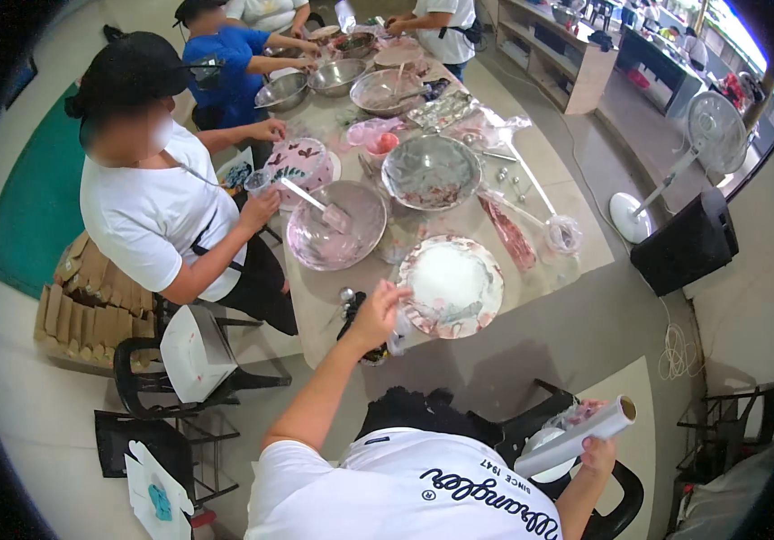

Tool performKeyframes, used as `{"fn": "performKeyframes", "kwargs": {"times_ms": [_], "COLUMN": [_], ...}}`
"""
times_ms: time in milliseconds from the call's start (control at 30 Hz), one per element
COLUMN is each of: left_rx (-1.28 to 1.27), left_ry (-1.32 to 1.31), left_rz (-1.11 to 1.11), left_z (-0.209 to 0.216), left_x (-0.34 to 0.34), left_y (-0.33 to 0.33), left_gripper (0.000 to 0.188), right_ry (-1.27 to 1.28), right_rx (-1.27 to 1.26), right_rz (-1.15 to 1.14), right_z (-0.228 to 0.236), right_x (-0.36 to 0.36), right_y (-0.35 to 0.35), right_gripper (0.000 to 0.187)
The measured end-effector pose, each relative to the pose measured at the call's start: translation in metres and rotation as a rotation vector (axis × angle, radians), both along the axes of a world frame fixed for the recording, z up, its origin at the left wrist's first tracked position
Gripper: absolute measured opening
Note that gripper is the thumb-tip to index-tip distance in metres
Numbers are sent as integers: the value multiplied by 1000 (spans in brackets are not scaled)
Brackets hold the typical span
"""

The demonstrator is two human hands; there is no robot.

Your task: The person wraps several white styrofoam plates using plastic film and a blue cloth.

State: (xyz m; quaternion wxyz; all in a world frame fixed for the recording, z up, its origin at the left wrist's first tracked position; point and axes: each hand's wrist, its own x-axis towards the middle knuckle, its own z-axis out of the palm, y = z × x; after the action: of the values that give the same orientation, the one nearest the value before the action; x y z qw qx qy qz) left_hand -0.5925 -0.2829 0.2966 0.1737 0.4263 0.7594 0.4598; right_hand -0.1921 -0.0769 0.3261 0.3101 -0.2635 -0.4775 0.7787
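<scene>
My left hand reaches to the near left rim of a round white board smeared with pink and white icing. Its fingers are partly stretched out, close to the rim; whether they touch it is hard to tell. A smooth white disc covers the board's middle. Beneath that hand are a crumpled clear plastic piece and a dark item. Low at the right, my right hand is closed around a long roll of whitish plastic film with a brown core, held tilted beside a chair.
Left of the board sits a metal bowl with pink icing and a spatula; another bowl stands behind. A co-worker stands by a pink decorated cake. Chairs and a floor fan flank the table.
</scene>
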Motion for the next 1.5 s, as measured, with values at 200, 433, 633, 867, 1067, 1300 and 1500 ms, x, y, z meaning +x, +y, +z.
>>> {"fn": "performKeyframes", "kwargs": {"times_ms": [200,433,633,867,1067,1300,1500], "left_rx": [181,-147,-421,-322,-74,-504,-615], "left_ry": [472,824,837,891,-152,-1048,-875], "left_rz": [343,307,321,371,-364,-1009,-631], "left_z": [-33,-100,-117,-64,-21,-71,-126], "left_x": [-29,-57,-71,-31,129,377,464], "left_y": [8,-12,6,42,132,147,96], "left_gripper": [28,17,18,23,22,46,29], "right_ry": [-28,-71,-86,-126,110,185,209], "right_rx": [1,-5,-3,-45,-147,-323,-791], "right_rz": [68,49,-40,-285,-477,-642,-945], "right_z": [10,12,8,26,4,-70,-162], "right_x": [-36,-45,-27,41,93,151,218], "right_y": [23,23,16,21,4,-52,-116], "right_gripper": [72,68,66,70,58,60,49]}}
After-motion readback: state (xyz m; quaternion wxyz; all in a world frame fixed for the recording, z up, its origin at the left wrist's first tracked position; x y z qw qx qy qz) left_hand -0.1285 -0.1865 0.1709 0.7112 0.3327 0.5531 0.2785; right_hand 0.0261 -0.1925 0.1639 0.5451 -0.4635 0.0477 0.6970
